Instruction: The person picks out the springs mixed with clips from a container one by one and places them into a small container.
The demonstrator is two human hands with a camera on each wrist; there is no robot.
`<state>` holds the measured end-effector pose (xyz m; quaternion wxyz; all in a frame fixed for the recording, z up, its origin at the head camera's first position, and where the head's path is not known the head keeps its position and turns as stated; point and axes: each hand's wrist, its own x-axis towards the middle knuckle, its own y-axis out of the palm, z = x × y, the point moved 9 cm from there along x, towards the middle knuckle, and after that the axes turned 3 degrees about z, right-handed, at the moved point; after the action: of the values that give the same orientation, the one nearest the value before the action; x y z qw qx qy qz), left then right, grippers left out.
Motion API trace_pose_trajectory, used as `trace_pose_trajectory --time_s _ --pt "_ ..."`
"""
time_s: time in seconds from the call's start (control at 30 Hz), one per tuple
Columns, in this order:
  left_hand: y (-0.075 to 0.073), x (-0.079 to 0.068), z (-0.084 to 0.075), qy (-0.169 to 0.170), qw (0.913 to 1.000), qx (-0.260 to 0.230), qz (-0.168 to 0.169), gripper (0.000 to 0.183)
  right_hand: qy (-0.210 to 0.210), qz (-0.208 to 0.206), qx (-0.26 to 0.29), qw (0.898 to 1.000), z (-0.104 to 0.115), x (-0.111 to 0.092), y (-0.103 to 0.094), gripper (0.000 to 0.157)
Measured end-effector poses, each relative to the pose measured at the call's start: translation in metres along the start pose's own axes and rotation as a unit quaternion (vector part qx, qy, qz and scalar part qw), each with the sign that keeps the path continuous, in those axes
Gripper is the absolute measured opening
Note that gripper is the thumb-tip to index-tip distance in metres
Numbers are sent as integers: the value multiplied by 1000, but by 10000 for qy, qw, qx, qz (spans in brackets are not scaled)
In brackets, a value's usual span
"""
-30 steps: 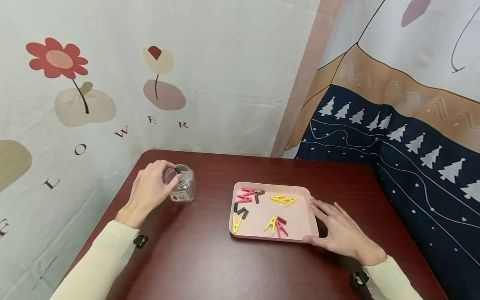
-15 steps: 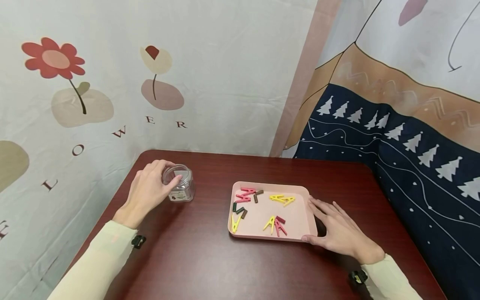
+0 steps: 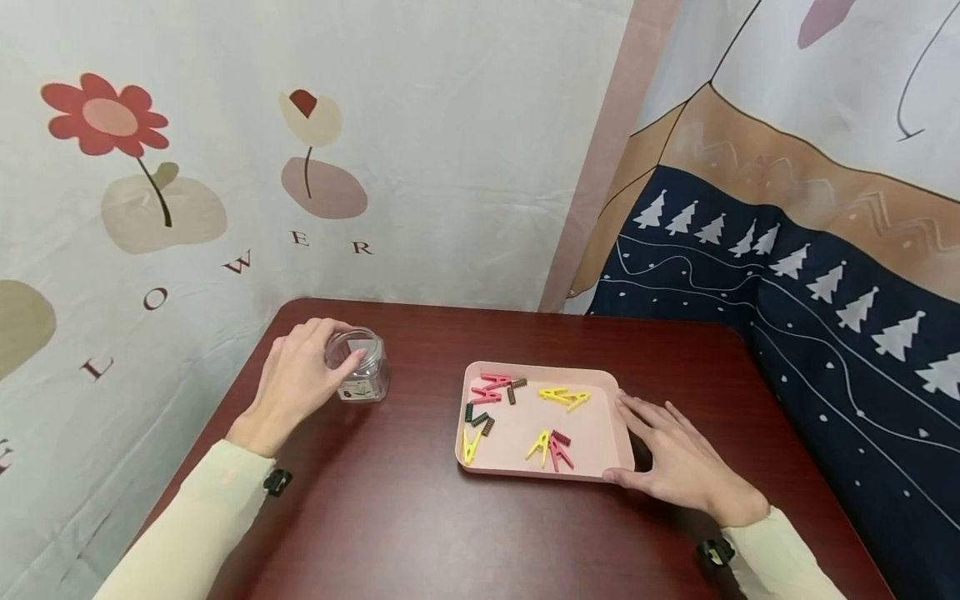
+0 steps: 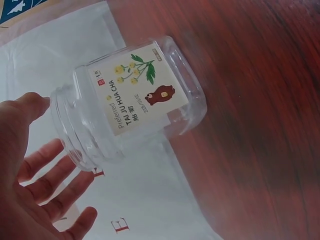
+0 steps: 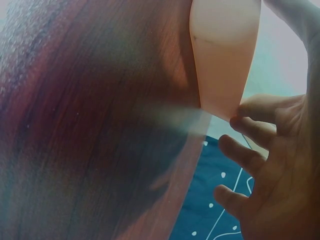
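Note:
My left hand [image 3: 300, 379] is at the mouth of a clear plastic jar [image 3: 363, 385] on the table's left. Its thumb lies over the opening, and the other fingers are by the far rim. Nothing shows between the fingertips. In the left wrist view the jar [image 4: 135, 95] carries a label with a bear and flowers. My right hand [image 3: 682, 458] touches the right end of a pink tray [image 3: 592, 454], fingers extended. In the tray lie pink pegs [image 3: 486, 395], yellow pegs [image 3: 555, 396] and several small coil springs [image 3: 480, 419], green, brown and red.
The dark red wooden table [image 3: 375, 517] has its far edge against a pale curtain [image 3: 450, 167] with flower prints. A navy cloth [image 3: 825, 375] with white trees hangs along the right side. Bare tabletop separates the jar from the tray.
A dark green spring was between the left thumb and fingers over the jar a second ago and has since left them. Both hands and the tray keep their places; the view shifted slightly.

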<state>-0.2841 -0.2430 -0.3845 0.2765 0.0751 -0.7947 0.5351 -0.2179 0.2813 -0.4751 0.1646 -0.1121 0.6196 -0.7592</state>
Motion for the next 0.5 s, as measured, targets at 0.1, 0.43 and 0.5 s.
trace_pose_trajectory --time_s 0.1,0.43,0.5 --pt "0 1 -5 56 10000 -35 0 37 1 -7 -3 10000 0 0 1 114" --pt "6 3 -23 264 9995 -101 105 36 16 5 -39 10000 0 1 2 115" --pt "7 4 -26 288 9995 -110 120 38 25 17 -65 10000 0 2 2 115"
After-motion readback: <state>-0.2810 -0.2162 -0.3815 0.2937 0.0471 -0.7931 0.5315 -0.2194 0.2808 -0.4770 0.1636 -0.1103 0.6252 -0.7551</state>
